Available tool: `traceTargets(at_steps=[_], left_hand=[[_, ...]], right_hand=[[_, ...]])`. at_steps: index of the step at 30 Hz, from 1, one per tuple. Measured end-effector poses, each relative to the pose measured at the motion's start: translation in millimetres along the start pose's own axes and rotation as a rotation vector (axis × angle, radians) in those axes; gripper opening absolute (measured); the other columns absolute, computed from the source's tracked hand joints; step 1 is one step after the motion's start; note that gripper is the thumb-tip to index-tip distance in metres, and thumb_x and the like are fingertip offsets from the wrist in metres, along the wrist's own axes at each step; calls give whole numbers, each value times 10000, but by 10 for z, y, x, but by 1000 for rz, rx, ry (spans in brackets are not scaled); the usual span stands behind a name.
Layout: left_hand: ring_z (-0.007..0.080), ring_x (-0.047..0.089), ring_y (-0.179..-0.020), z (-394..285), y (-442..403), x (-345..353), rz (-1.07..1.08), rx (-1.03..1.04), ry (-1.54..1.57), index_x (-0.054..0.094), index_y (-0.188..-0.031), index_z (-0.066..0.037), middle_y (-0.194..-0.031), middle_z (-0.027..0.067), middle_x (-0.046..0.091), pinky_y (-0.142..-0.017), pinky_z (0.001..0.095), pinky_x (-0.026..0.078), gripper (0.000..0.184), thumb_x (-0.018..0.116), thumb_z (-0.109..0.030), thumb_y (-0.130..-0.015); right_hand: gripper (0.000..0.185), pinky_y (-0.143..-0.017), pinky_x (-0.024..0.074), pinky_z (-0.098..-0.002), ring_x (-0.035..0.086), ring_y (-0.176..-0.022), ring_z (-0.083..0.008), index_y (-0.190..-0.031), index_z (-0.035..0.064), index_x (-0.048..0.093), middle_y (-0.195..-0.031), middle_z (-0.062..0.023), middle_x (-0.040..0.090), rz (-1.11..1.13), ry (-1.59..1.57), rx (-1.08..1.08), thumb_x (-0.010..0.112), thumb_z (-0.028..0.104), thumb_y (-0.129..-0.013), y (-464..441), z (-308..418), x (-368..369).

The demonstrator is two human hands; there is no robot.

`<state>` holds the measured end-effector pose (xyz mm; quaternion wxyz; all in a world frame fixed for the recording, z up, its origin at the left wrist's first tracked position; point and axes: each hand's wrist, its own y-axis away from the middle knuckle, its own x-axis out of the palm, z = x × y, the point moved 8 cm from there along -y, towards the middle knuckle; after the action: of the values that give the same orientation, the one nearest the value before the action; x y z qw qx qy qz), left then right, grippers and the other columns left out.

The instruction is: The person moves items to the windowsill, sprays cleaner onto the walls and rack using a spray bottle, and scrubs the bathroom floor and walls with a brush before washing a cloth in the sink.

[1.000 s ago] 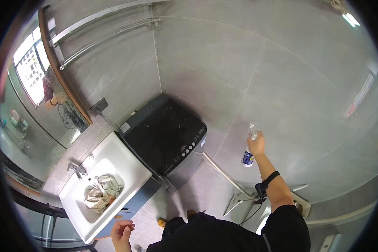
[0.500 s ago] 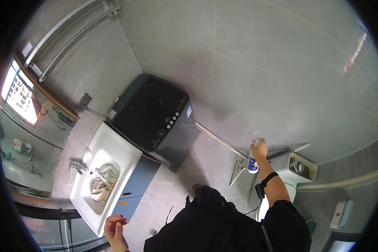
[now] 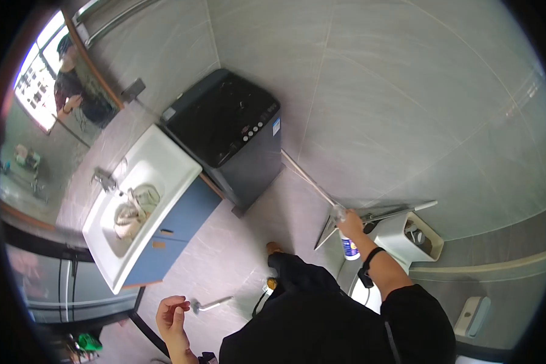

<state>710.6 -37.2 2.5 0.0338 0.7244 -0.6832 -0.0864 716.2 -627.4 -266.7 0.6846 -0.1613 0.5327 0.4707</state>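
Note:
My right hand is wrapped round the neck of a spray bottle. The bottle is white with a blue label and a clear top, and it hangs above the toilet area, in front of the white tank. Part of it is hidden behind my fingers. My left hand hovers low on the left with nothing in it, its fingers loosely bent and the thumb apart. Beyond that hand are the blue cabinet and the white sink, where crumpled cloths lie.
A dark washing machine stands in the corner beside the sink. Long-handled poles lean by the wall near the toilet. On the floor lies a brush-like tool with a pale handle. A mirror hangs at left.
The spray bottle in my right hand has shifted left and slightly down. My view has turned, so the sink and washing machine sit higher and more floor shows. My left hand stays raised and unfilled.

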Motion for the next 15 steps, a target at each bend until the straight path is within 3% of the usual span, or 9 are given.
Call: traceTargets(at_steps=[1, 7, 10, 15], left_hand=[[171, 604, -835, 42, 115, -25, -17, -7, 2, 614, -999, -3, -983, 88, 625, -788, 295, 479, 247, 667, -220, -895], [165, 621, -855, 93, 755, -388, -200, -20, -83, 597, -1012, -20, -1006, 73, 619, -758, 277, 488, 150, 590, -145, -929], [193, 610, -921, -84, 1053, -473, -316, -43, -110, 630, -1038, -4, -1073, 112, 634, -833, 320, 505, 135, 573, -77, -939], [211, 624, -962, -4, 1323, -433, -357, -75, -58, 606, -1076, 1, -1090, 123, 629, -849, 345, 515, 152, 510, -36, -964]], right_hand=[[428, -880, 490, -460, 605, -1034, -363, -1092, 68, 643, -1124, -168, 589, 31, 15, -87, 691, 259, -712, -11, 84, 175], [466, -896, 490, -433, 610, -1037, -349, -1176, 86, 628, -1173, -142, 573, 86, 9, -84, 672, 220, -732, -4, 617, 744], [452, -896, 494, -436, 615, -1023, -356, -1162, 89, 647, -1151, -146, 587, 63, -76, -123, 679, 219, -730, -78, 795, 821], [475, -909, 492, -437, 610, -1042, -361, -1177, 90, 639, -1177, -153, 577, 166, -46, -122, 691, 234, -728, -235, 871, 1005]])
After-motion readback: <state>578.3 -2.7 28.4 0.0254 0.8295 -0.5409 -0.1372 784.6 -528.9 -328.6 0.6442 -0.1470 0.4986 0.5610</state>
